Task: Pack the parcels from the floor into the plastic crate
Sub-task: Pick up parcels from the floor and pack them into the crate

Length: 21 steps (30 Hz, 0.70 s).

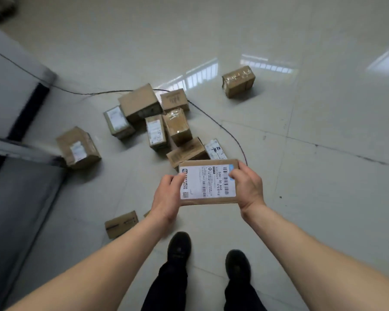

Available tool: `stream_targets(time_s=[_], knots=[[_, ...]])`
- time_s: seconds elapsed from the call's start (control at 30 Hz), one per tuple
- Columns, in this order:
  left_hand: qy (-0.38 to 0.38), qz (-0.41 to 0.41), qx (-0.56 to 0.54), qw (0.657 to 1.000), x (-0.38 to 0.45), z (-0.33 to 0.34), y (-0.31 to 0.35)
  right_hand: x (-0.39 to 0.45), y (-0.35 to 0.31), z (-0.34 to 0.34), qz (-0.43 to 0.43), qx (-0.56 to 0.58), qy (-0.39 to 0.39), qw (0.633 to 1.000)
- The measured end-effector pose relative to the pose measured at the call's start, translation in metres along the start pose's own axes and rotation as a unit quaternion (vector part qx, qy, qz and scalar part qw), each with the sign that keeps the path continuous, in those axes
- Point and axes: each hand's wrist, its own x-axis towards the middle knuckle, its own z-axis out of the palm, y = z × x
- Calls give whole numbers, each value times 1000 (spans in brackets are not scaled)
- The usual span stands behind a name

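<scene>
I hold a flat brown parcel (208,199) with a white shipping label face up, above the floor in front of me. My left hand (166,196) grips its left edge with the thumb on the label. My right hand (248,187) grips its right edge, thumb on the barcode. Several more cardboard parcels lie in a heap (155,117) on the tiles beyond. One parcel (78,148) lies to the left, one (238,81) far right, one (121,223) near my left wrist. A grey crate-like shape (20,187) is blurred at the left edge.
A thin black cable (220,125) runs across the glossy tile floor past the heap. My two black shoes (179,248) stand below the held parcel. Grey blurred furniture (11,86) fills the upper left.
</scene>
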Motion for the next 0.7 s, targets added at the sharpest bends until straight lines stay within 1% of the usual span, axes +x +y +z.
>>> stream_targets(time_s=[0.17,0.33,0.5,0.7], knots=[[79,35,-72,994,-83,-79,44,-75,-91,35,-80,-51,-98,991],[154,56,-163,973,-167,-136,51,-152,-150,66,-125,-95,-197,968],[224,69,-236,943,-235,-188,43,-222,-182,105,-164,-138,-272,938],[284,89,-278,913,-301,-258,9,-312,-183,161,-206,-148,-335,908]])
